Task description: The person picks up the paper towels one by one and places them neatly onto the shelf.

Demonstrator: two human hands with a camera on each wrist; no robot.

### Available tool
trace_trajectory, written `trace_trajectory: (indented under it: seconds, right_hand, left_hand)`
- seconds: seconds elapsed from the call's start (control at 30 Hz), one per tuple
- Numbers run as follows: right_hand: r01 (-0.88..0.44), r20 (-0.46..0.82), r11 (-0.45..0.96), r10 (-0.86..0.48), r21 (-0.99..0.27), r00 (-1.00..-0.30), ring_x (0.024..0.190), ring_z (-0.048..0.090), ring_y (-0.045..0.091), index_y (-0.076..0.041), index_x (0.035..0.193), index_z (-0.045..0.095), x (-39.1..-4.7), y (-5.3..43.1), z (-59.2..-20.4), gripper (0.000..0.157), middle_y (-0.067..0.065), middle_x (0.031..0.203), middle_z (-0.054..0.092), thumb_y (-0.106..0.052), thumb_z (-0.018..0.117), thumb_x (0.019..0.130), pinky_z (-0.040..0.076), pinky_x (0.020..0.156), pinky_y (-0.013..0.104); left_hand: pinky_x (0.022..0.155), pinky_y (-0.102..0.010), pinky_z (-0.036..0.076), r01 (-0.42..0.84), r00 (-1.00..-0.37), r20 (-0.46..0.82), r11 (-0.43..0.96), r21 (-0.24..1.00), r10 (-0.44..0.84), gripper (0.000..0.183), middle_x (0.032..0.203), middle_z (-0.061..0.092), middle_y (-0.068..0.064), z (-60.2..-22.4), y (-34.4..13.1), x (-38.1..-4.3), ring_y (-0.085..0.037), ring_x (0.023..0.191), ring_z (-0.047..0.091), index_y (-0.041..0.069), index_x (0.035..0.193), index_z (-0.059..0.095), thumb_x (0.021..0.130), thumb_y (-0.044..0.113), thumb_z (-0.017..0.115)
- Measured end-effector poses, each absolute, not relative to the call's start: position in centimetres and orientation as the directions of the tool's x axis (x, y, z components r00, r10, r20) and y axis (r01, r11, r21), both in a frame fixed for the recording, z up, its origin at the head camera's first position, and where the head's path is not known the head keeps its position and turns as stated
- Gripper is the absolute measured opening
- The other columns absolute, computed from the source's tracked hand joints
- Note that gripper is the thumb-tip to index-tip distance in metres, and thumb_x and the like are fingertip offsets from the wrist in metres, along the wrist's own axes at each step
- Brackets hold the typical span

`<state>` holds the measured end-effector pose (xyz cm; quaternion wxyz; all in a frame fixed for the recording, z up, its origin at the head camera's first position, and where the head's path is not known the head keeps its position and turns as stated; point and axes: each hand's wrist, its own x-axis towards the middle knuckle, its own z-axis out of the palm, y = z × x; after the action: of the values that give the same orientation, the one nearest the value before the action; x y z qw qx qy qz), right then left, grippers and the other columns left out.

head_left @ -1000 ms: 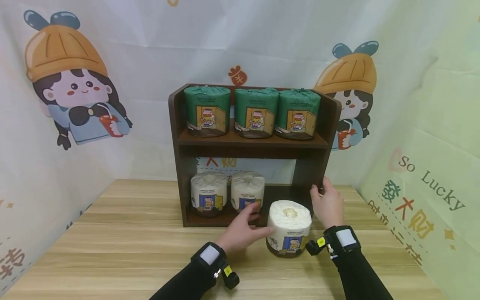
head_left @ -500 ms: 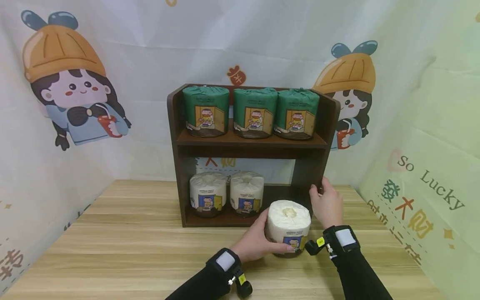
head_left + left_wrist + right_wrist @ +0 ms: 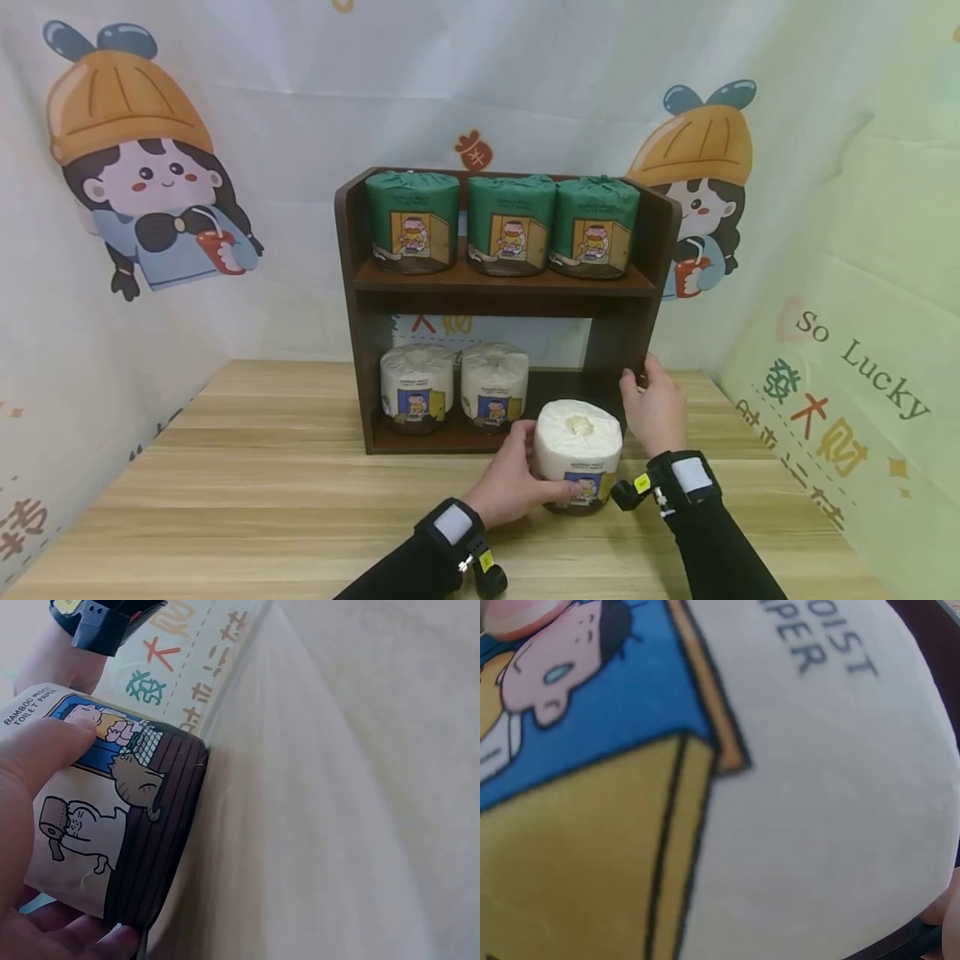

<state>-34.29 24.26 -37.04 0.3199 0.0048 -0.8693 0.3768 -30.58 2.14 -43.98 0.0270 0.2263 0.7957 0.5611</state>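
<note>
A white-wrapped toilet paper roll (image 3: 579,450) stands upright on the table, right in front of a dark brown two-tier shelf (image 3: 510,298). My left hand (image 3: 513,483) grips it from the left, the thumb across its printed front. The left wrist view shows the fingers curling round the roll's far side. My right hand (image 3: 656,408) holds the front edge of the shelf's right side panel, thumb on the inner face. In the right wrist view the roll's wrapper fills most of the picture. Two more white rolls, the left roll (image 3: 417,388) and the middle roll (image 3: 494,388), stand on the lower tier.
On the upper tier are three green-wrapped rolls, including the left green roll (image 3: 412,223). The wooden table (image 3: 270,483) spreads to both sides of the shelf. A printed cloth backdrop (image 3: 300,208) hangs behind and along the sides.
My left hand has moved right, from beside the white roll to a grip around it. The roll stands nearly where it was. My right hand stays on the shelf panel.
</note>
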Motion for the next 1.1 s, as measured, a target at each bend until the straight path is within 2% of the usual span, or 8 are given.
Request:
trace_trajectory:
  seconds: [0.23,0.47,0.8,1.1]
  right_hand:
    - [-0.247,0.558,0.715,0.234,-0.654,-0.796,0.103,0.061,0.038,-0.004,0.125,0.058,-34.15,24.25,-36.87,0.026,0.022,0.117,0.065,-0.016,0.055,0.102,0.056,0.080,0.055]
    - [-0.250,0.560,0.717,0.231,-0.651,-0.795,0.102,0.061,0.038,-0.003,0.125,0.059,-34.14,24.25,-37.00,0.026,0.022,0.117,0.065,-0.016,0.056,0.101,0.056,0.079,0.055]
    - [-0.247,0.563,0.721,0.234,-0.648,-0.793,0.101,0.062,0.038,-0.004,0.126,0.058,-34.11,24.12,-36.94,0.028,0.021,0.117,0.065,-0.018,0.056,0.102,0.056,0.078,0.055]
    - [-0.243,0.555,0.715,0.238,-0.656,-0.797,0.103,0.061,0.038,-0.003,0.126,0.058,-34.05,24.15,-36.81,0.028,0.022,0.118,0.064,-0.017,0.056,0.102,0.056,0.079,0.056]
  left_hand:
    - [0.105,-0.045,0.040,0.348,-0.879,0.213,0.269,0.898,0.427,0.098,0.136,0.047,0.003,-43.79,1.82,-30.69,-0.012,0.120,0.047,0.019,0.150,0.030,0.075,0.044,0.086]
    - [0.106,-0.043,0.039,0.360,-0.871,0.213,0.281,0.889,0.442,0.107,0.141,0.045,0.001,-43.88,1.94,-30.55,-0.012,0.121,0.045,0.017,0.155,0.021,0.074,0.034,0.089]
    - [0.101,-0.039,0.044,0.386,-0.880,0.242,0.319,0.866,0.408,0.100,0.135,0.049,0.004,-44.17,1.94,-30.53,-0.010,0.117,0.049,0.017,0.151,0.030,0.073,0.039,0.089]
    - [0.098,-0.040,0.047,0.381,-0.885,0.249,0.302,0.874,0.394,0.098,0.134,0.051,0.006,-43.79,1.82,-30.60,-0.012,0.116,0.050,0.018,0.151,0.031,0.073,0.039,0.088]
